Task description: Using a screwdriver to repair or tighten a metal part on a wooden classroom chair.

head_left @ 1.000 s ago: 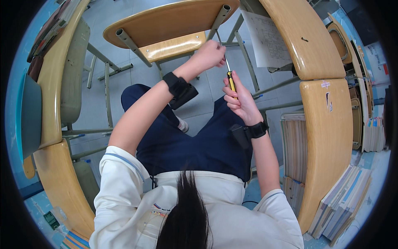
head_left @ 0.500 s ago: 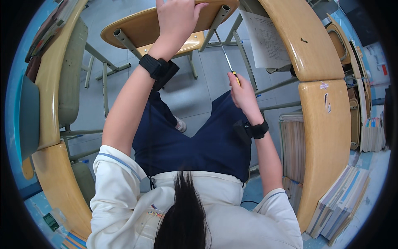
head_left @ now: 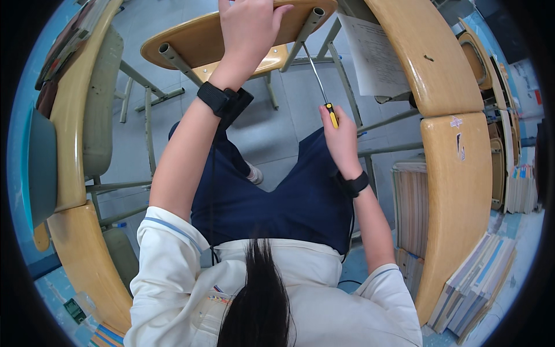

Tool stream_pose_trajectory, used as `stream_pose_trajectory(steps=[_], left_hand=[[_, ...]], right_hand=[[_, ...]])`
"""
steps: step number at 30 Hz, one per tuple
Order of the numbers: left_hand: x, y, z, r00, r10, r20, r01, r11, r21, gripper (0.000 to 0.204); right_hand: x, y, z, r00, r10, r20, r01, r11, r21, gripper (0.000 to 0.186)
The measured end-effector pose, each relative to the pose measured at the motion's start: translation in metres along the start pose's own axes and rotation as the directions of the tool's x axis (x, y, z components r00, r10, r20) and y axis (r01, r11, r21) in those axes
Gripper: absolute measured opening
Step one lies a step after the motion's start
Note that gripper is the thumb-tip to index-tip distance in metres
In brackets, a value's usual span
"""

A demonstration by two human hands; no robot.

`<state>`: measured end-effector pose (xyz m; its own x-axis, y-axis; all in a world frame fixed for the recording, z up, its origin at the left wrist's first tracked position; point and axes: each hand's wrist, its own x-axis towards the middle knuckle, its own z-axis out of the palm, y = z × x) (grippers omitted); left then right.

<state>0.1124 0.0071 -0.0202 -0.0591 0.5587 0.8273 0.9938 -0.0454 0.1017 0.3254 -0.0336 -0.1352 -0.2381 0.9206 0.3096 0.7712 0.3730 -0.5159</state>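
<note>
A wooden chair board with round grey metal tubes on its underside is at the top centre. My left hand grips this board, fingers curled at its upper edge and partly cut off by the picture's top. My right hand is closed on the yellow-and-black handle of a screwdriver; its long steel shaft reaches up to the right-hand tube, where I cannot make out exactly what the tip touches. Behind the board shows a lighter wooden seat.
Wooden desks stand on my left and right, with grey metal legs. A printed paper hangs at the upper right. Book stacks lie low right; a teal basin is far left. My legs are below my hands.
My left hand has risen from beside the screwdriver shaft to the board's upper edge. My right hand has turned a little and moved slightly rightward with the screwdriver.
</note>
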Motion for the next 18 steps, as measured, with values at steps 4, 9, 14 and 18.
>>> stream_pose_trajectory(steps=[4, 9, 14, 18], left_hand=[[-0.001, -0.001, 0.001, 1.0, -0.009, -0.002, 0.009, 1.0, 0.017, 0.021], [0.0, 0.0, 0.002, 1.0, -0.011, -0.004, 0.011, 1.0, 0.003, 0.021], [0.0, -0.004, 0.001, 1.0, -0.002, -0.011, 0.002, 1.0, -0.009, 0.022], [0.002, -0.003, 0.0, 1.0, 0.012, 0.008, -0.012, 1.0, -0.025, 0.022]], right_hand=[[0.01, 0.018, 0.003, 0.594, -0.073, 0.801, -0.786, -0.263, 0.559, 0.035], [0.011, 0.019, 0.007, 0.551, -0.466, 0.692, -0.739, -0.657, 0.147, 0.035], [0.018, -0.01, -0.014, 0.543, -0.05, 0.838, -0.839, -0.073, 0.539, 0.036], [0.01, -0.013, -0.004, 0.68, 0.204, 0.704, -0.717, 0.386, 0.581, 0.037]])
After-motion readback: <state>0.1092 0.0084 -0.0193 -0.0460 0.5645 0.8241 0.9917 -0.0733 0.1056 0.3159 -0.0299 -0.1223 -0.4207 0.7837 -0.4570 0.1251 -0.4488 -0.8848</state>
